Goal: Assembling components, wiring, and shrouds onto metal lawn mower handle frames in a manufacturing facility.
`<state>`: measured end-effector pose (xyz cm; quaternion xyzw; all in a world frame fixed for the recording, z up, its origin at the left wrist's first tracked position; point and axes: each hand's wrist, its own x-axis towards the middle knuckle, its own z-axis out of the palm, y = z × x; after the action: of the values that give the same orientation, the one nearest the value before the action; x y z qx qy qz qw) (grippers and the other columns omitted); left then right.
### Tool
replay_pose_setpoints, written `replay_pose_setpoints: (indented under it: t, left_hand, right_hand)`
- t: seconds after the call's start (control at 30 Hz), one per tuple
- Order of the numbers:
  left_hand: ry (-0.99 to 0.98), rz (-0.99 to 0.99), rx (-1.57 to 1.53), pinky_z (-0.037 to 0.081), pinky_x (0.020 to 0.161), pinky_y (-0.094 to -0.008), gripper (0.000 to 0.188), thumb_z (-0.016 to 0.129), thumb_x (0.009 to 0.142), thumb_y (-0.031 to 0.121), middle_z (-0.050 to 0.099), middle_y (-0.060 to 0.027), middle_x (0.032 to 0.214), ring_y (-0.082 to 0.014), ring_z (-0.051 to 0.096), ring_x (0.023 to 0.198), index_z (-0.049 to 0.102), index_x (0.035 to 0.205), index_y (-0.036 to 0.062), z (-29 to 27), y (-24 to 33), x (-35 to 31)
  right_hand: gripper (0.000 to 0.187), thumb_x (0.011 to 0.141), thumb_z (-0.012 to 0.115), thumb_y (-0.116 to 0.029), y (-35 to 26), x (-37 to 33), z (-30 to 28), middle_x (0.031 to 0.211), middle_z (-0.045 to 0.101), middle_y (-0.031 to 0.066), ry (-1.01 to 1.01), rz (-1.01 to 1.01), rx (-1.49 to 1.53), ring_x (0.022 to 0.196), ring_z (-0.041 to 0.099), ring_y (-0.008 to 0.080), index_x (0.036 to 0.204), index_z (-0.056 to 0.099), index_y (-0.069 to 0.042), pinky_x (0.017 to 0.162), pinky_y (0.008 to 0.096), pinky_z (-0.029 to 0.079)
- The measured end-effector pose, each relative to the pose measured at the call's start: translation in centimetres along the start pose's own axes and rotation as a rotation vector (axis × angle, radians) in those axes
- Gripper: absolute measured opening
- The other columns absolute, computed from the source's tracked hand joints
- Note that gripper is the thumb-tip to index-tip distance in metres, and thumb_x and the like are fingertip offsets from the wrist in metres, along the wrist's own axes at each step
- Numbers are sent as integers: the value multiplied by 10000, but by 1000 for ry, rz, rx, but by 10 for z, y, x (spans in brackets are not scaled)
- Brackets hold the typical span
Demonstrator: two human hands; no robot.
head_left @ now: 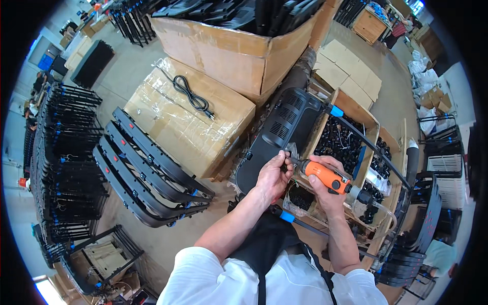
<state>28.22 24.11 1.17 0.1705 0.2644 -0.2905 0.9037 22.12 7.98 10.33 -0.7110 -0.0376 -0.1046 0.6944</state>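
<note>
My right hand (329, 197) is wrapped round an orange power screwdriver (324, 177), whose nose points left toward my other hand. A clear hose (389, 213) curves near the tool's rear end. My left hand (274, 175) is closed, its thumb and fingers pressed together just off the screwdriver's tip. What they pinch is too small to make out. Beneath and beyond both hands lies a black plastic cover (282, 124) with vent slots. A dark metal bar (373, 147) with a blue end runs past my right hand, above wooden bins.
Wooden bins (376, 119) at right hold many small black parts (339, 142). A coiled black power cord (190, 95) lies on a taped cardboard box (152, 109). Behind stands a larger open carton (218, 48) of black parts. Curved black frames (147, 168) lean at left.
</note>
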Motion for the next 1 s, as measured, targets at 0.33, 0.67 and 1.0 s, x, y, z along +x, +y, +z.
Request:
replay_pose_setpoints:
  t: [0.33,0.67,1.0]
  left_hand:
    - [79,4,-99,507,623,-248,262,579,1107,325,612,12,850,-110,585,714,653,1106,73,7,37,16]
    - [5,105,329,486,592,-255,162,512,1073,110,668,-35,909,-108,622,732,654,1064,34,-37,80,-8]
    - [283,622,1476,560,771,-413,391,638,1045,392,725,-109,974,-274,716,881,691,1301,101,-44,125,28]
  right_hand:
    - [563,886,801,-49,7,79,47,1316,699,207,2,163,-122,1224,668,253,1376,529,-1,1114,414,500]
    - [535,877,788,-22,23,145,79,1309,709,154,-127,273,-227,1235,658,220,1359,555,-7,1106,382,507]
    - [499,887,803,-70,22,167,78,1296,715,121,-205,257,-290,1195,675,198,1330,576,-24,1085,370,519]
